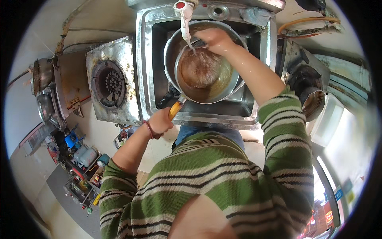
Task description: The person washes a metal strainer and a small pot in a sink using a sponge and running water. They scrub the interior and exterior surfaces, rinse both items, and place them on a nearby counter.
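Observation:
My left hand (160, 122) is wrapped round the yellow handle (175, 110) of a metal wok (232, 85). The wok leans over a larger round metal basin (170, 59) in the sink. From a white tap (185, 22) with a red cap, water streams into the wok and churns in brownish water. My right hand (217, 41) is at the wok's far side, just right of the stream. Its fingers are closed and slightly blurred. Something dark grey shows at the fingertips, too small to make out.
The steel sink (145, 79) surrounds the basin, with a cloth (256, 16) on its far right corner. On the left stands a gas burner (108, 83). A perforated metal cylinder (314, 105) is at the right. Shelved pans (44, 107) hang far left.

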A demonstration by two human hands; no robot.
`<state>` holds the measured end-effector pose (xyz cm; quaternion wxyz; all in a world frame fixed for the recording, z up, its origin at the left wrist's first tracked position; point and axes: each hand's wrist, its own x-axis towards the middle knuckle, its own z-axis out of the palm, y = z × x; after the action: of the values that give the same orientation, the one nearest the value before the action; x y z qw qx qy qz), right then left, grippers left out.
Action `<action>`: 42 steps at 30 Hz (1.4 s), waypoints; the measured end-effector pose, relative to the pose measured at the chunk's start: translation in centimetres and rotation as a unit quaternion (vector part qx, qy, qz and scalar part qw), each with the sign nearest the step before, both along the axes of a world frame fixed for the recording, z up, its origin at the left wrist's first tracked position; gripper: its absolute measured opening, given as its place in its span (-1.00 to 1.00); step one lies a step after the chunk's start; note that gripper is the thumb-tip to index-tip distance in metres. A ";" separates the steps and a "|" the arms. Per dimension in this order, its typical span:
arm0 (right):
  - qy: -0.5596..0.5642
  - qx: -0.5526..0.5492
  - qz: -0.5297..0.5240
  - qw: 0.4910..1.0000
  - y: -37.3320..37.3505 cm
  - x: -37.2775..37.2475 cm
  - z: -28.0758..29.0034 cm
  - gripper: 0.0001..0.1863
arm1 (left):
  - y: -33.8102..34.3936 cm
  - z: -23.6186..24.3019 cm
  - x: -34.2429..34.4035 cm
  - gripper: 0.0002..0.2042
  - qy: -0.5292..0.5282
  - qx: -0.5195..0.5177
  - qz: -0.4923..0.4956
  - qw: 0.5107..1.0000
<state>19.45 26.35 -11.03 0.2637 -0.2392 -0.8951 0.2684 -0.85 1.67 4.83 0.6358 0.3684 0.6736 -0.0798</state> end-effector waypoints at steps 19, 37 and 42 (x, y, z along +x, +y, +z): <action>-0.182 -0.112 -0.293 0.932 -1.5 0.8 1.4 -0.76 | -2.0 -0.9 -0.5 -0.70 -0.016 0.019 0.148 0.989; 0.243 -0.496 -0.334 0.763 -11.5 -10.0 4.9 -0.70 | -3.0 -4.2 1.3 -0.61 -0.015 0.032 0.134 0.990; 0.077 -0.417 -0.102 0.900 -15.0 -6.4 6.4 -0.77 | -2.3 -5.3 1.1 -0.64 0.009 0.088 0.189 0.978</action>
<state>13.06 11.34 -4.62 0.2340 -0.3955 -0.6492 0.6061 0.26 -0.61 -0.51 0.5984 0.2883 0.7411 0.0979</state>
